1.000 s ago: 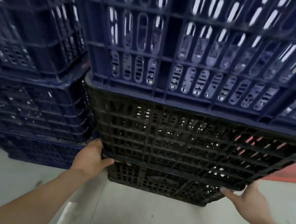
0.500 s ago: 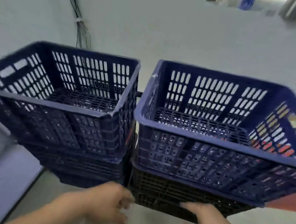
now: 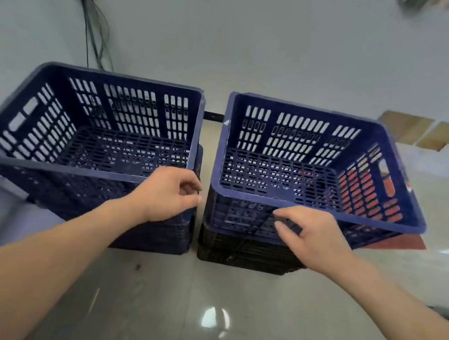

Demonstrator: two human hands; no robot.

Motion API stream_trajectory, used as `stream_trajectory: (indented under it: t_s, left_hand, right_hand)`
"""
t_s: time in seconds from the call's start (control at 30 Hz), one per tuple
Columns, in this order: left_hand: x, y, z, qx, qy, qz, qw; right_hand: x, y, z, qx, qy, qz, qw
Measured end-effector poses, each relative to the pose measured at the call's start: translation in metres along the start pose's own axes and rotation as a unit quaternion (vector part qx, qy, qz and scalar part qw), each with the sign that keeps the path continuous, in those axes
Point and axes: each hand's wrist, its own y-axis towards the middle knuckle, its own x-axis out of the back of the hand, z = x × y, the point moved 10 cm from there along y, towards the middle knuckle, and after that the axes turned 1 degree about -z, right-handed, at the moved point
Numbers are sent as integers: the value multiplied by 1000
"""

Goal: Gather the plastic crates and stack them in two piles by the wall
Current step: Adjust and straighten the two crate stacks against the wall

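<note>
while neither hand holds anything, both sit low in the middle of the frame, apart, one before each pile. the left hand (image 3: 166,193) hovers with its fingers loosely curled at the near right corner of the left blue crate (image 3: 60,169). the right hand (image 3: 314,238) has its fingers bent and spread just before the near wall of the right blue crate (image 3: 296,133); whether the fingertips touch the plastic i cannot tell.

the two piles stand side by side on the tiled floor (image 3: 199,309), close against the pale wall (image 3: 262,46), with a narrow gap between them. the right blue crate is nested on a black crate (image 3: 241,250). more blue crates sit under the left one, though how many is hard to count. cables (image 3: 93,10) run down the wall at upper left.

these look like stiff moulded lattice crates, empty, so probably light but bulky and awkward for one hand. the best hold is likely the oblong slots in the short end walls, or under the rolled rim on two opposite sides. smooth plastic may slip, and nested crates may wedge when lifted.
</note>
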Motion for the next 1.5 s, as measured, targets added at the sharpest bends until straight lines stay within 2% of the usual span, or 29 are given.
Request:
stream_trajectory:
  t_s: [0.17, 0.37, 0.57, 0.73, 0.87, 1.23, 1.4, 1.5]
  left_hand:
    - [15, -4, 3, 0, 20, 4, 1000]
    - [25, -4, -3, 24, 25, -22, 999]
    - [10, 23, -14, 61, 97, -52, 992]
    - [-10, 51, -11, 91, 195, -64, 975]
    - [-31, 65, -4, 141, 238, -44, 960]
    - [-79, 106, -15, 158, 289, -32, 944]
    - [-79, 105, -7, 170, 288, -18, 942]
    - [-78, 104, -5, 165, 287, -27, 943]
  right_hand:
    - [16, 6, -9, -52, -18, -1, 998]
    - [36, -15, -42, -194, -35, -12, 980]
    - [59, -67, -135, -392, -64, -16, 917]
    - [79, -118, -233, -503, -74, -40, 860]
    - [80, -129, -279, -527, -54, -44, 847]
    - [72, -93, -309, -503, 30, -40, 863]
    - [67, -92, -327, -546, 76, -86, 830]
    - [65, -85, -333, -550, 82, -103, 825]
